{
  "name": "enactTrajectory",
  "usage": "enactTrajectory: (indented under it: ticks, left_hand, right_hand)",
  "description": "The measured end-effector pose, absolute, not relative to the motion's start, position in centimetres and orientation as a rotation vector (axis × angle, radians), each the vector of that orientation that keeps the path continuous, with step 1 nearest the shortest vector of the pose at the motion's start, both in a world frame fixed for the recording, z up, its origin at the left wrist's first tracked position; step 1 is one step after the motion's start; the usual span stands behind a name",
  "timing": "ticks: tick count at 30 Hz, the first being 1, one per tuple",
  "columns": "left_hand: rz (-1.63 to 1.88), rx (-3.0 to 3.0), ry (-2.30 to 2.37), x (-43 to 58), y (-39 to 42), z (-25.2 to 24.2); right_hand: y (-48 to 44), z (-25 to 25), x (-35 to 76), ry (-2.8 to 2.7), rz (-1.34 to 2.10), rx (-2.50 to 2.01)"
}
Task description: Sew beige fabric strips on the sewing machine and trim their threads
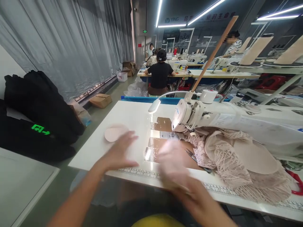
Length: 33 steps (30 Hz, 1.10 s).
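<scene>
My left hand [120, 149] is over the white table, with thumb and fingers apart. Just beyond its fingertips lies a pale pink oval piece [113, 133]. My right hand [183, 178], smeared by motion, is at the table's front edge with a blurred pale pink piece of fabric [171, 156] in it. Ahead of that hand is the head of a white sewing machine [181, 115], its lamp lit over the needle area. To the right, pale pink lace fabric [227, 160] is heaped beside the machine. A pair of dark snips [190, 154] lies partly against the lace.
A printed ruler strip [142, 173] runs along the front of the white table [94, 154]. Something with red handles [295, 183] is at the right edge. Black cloth bundles [40, 104] and a cardboard box [100, 100] are to the left. A person [161, 72] sits ahead.
</scene>
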<state>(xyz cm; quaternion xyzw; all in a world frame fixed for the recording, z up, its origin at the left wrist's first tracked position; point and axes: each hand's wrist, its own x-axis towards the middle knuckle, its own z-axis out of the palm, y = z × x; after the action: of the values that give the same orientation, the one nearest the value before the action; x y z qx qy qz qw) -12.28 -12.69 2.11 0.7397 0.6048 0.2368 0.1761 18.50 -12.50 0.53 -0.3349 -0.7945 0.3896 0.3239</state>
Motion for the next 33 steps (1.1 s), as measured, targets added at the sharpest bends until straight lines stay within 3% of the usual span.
enactTrajectory:
  ticks: [2, 4, 6, 10, 12, 14, 17, 21, 25, 30, 33]
  left_hand:
    - [0.633, 1.994, 1.092, -9.4, -13.9, 2.7]
    - [0.489, 1.812, 0.822, -7.5, -14.8, 2.8]
    - [0.537, 1.696, 0.977, -7.5, -15.3, 2.5]
    - [0.870, 1.549, 1.787, -10.2, -15.4, 1.1]
    - [0.990, 1.464, 1.789, -10.2, -15.2, 0.7]
    - [1.061, 1.406, 1.425, -8.6, -15.1, 0.6]
    - [0.994, 1.349, 0.805, -4.8, -15.0, 0.9]
    - [1.029, 1.253, 0.511, -2.4, -14.8, 0.9]
    - [1.369, 1.209, 0.806, -3.5, -14.2, -0.3]
    - [0.931, 1.037, 0.868, -4.0, -14.2, -1.4]
    - [0.892, 0.999, 0.827, -3.7, -14.7, -1.2]
  right_hand:
    - [-12.7, 1.3, 16.6, -2.208, 1.222, -0.694]
    - [-12.6, 2.3, 15.7, -2.224, 1.309, -0.629]
    - [-12.1, 3.0, 16.1, -2.156, 1.114, -0.670]
    - [-10.6, 3.4, 18.8, -1.868, 0.590, -0.782]
    - [-9.9, 3.2, 19.3, -1.728, 0.527, -0.976]
    - [-9.2, 2.6, 18.7, -1.718, 0.743, -1.130]
    - [-8.6, 1.0, 16.9, -1.652, 1.553, -1.032]
    - [-8.9, -1.1, 16.1, -1.314, 2.177, -0.812]
    - [-9.2, -1.4, 16.9, -1.246, 2.259, -0.589]
    - [-9.0, -1.0, 17.1, -1.218, 2.042, -0.665]
    - [-8.7, -1.0, 17.0, -1.188, 1.781, -0.824]
